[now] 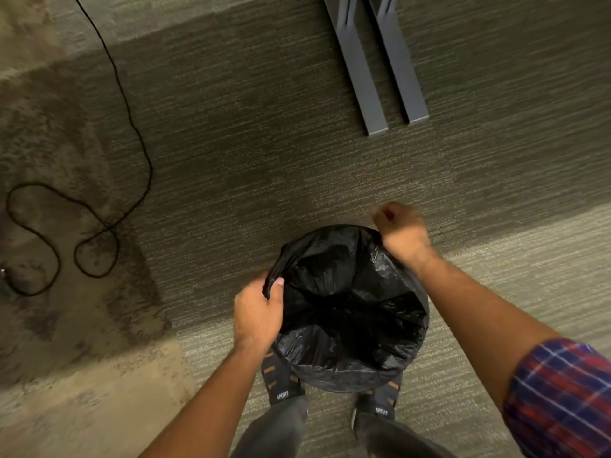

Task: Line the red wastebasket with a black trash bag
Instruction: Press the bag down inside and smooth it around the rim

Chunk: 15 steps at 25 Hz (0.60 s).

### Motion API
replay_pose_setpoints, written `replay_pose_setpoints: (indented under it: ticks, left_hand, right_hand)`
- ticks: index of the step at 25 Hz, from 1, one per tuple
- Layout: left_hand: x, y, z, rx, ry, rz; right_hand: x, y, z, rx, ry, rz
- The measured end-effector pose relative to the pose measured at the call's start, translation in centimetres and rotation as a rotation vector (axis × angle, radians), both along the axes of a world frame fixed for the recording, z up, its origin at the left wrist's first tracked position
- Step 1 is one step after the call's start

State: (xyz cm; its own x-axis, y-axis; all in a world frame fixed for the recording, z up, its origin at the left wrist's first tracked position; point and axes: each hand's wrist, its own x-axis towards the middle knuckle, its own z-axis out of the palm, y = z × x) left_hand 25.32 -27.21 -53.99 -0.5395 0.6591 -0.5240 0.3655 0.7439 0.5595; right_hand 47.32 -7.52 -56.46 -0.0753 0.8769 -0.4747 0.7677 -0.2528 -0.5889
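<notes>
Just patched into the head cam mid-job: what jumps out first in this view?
The black trash bag dominates the lower centre, spread open over the wastebasket so fully that no red shows. The left hand pinches the bag's left edge, and the right hand, blurred, is at the far right rim. A looped black cable lies on the carpet at left, and two grey metal feet sit at the top.

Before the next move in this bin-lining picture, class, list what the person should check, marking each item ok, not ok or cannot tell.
1. Black trash bag opened over the wastebasket mouth: ok.
2. Left hand has a grip on the bag edge: ok.
3. Right hand gripping the far edge: cannot tell, blurred.
4. Bag folded evenly round the rim: cannot tell, the red wastebasket is hidden.
5. Black cable clear of the feet: ok.
</notes>
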Motion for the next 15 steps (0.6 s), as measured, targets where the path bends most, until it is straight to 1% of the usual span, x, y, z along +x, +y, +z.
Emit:
replay_pose_setpoints:
  ticks: [1,2,4,5,6,7,9,10,12,13,15]
  left_hand:
    - [0.1,0.0,-0.2,-0.007,-0.007,0.014]
    - [0.1,0.1,-0.5,-0.007,-0.023,0.032]
    - [0.3,0.3,-0.8,0.004,-0.076,0.05]
    - [0.3,0.4,-0.8,0.011,-0.102,0.047]
    - [0.2,0.4,-0.8,0.014,-0.125,0.037]
    - [0.1,0.6,-0.7,0.014,-0.153,0.026]
    - [-0.2,1.0,-0.9,0.005,-0.217,0.013]
    - [-0.3,1.2,-1.0,-0.005,-0.244,0.005]
    - [-0.4,1.7,-1.1,-0.043,-0.273,0.004]
    - [-0.5,1.9,-1.2,-0.06,-0.284,0.008]
    - [-0.7,2.1,-1.1,-0.083,-0.307,0.005]
  right_hand:
    - [0.1,-0.4,-0.3,-0.056,0.032,-0.014]
    - [0.3,-0.8,-0.6,-0.151,0.086,-0.073]
    - [1.2,-0.7,-0.4,-0.471,0.267,-0.294]
    - [1.8,-0.5,0.0,-0.654,0.343,-0.359]
    - [2.5,-0.1,0.4,-0.8,0.403,-0.362]
    - [3.1,0.2,0.6,-0.882,0.441,-0.359]
    - [3.6,0.4,0.1,-0.923,0.442,-0.351]
    - [3.5,0.2,-0.1,-0.922,0.405,-0.341]
    - [3.2,-0.4,-0.6,-0.857,0.295,-0.315]
    - [3.3,-0.7,-0.9,-0.801,0.274,-0.322]
    - [3.7,-0.9,-1.0,-0.738,0.308,-0.351]
